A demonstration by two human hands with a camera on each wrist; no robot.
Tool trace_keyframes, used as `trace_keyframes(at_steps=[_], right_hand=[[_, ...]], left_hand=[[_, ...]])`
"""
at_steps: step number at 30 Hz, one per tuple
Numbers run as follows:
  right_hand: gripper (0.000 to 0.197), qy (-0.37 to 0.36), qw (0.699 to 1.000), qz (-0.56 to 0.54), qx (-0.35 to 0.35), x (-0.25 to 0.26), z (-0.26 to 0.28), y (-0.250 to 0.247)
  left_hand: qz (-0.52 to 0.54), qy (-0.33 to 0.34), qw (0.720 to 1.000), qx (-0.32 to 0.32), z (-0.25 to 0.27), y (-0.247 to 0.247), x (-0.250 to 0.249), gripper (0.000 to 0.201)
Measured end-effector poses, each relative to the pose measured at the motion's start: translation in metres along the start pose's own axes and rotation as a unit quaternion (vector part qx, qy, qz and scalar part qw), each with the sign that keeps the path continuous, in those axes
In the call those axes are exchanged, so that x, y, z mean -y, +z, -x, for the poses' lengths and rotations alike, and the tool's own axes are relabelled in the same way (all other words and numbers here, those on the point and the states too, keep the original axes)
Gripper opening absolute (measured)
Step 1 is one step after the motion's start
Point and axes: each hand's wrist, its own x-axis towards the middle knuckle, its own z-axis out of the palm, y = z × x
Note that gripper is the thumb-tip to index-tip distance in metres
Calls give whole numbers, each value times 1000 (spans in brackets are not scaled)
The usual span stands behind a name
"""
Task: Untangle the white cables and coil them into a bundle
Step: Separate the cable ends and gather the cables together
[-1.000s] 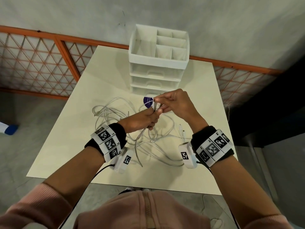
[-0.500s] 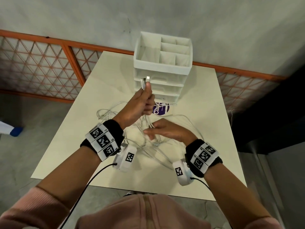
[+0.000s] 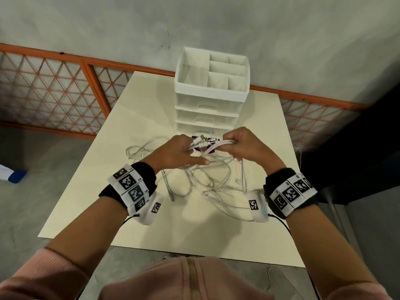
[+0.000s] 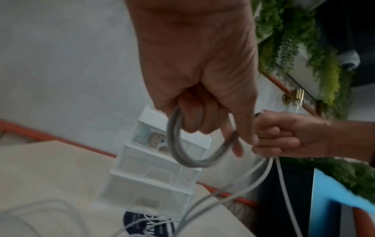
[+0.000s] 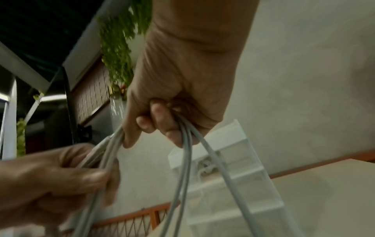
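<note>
Several white cables (image 3: 218, 143) stretch between my two hands above the table (image 3: 134, 118), and their connector ends stick out past my left hand (image 3: 184, 149). That hand grips a loop of cable (image 4: 176, 144) in curled fingers. My right hand (image 3: 237, 146) is closed round the same strands, close beside the left. In the right wrist view the cables (image 5: 187, 160) hang down from its fingers (image 5: 160, 115). The rest of the cables lies as a loose tangle (image 3: 207, 182) on the table under both hands.
A white drawer organizer (image 3: 212, 87) with open top compartments stands at the table's far edge, just beyond my hands. A round purple item (image 3: 198, 149) lies below the held cables. An orange lattice fence (image 3: 65, 87) runs behind the table. A blue-and-white object (image 3: 13, 175) lies on the floor at left.
My left hand has come down from in front of the drawers with the connector ends. My right hand has risen off the tangle and gripped the cables beside the left.
</note>
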Motion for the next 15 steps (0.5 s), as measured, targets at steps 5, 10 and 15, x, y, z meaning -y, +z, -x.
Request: trace_keyframes(at_steps=[5,10,15], right_hand=[[41,16,999,-52,-1,-1,0,-11],[27,53,996,-62,30,-34,0,1],[33,91,995,13,26,-69,2,5]], left_hand=[[65,26,988,-137,-10,-8,8,26],[83,63,964,-244,-16,-14,13,26],[169,58,917,-358,-12,-18,10,21]])
